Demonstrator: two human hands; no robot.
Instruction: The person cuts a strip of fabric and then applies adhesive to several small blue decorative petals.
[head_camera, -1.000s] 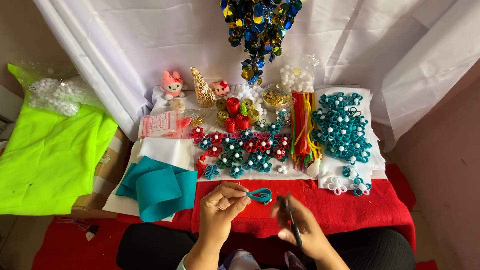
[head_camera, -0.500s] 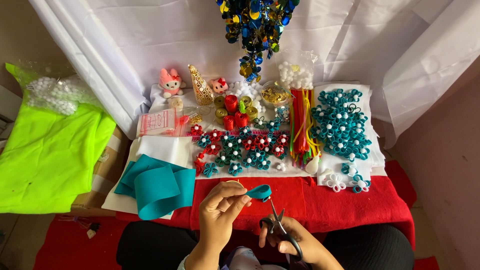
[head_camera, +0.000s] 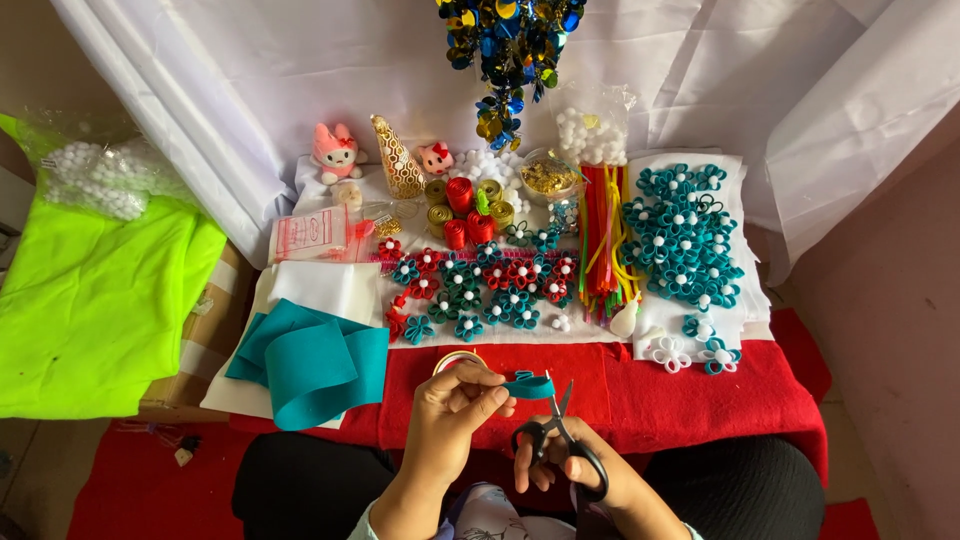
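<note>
My left hand (head_camera: 452, 415) pinches a small strip of teal felt (head_camera: 528, 387) above the red cloth (head_camera: 690, 390) at the table's near edge. My right hand (head_camera: 572, 470) grips black-handled scissors (head_camera: 560, 435). Their blades point up and sit at the right end of the strip. A tape roll (head_camera: 455, 360) peeks out just behind my left fingers.
A folded teal felt sheet (head_camera: 310, 365) lies at the left on white fabric. Several teal and red felt flowers (head_camera: 480, 285) fill the middle, more teal ones (head_camera: 685, 235) the right. Coloured pipe cleaners (head_camera: 602, 235), ribbon rolls (head_camera: 462, 205), small plush toys (head_camera: 335, 150) and neon green cloth (head_camera: 95, 300) surround them.
My right hand has turned the scissors upright and brought the blades up to the teal strip. My left hand keeps holding the strip in about the same place.
</note>
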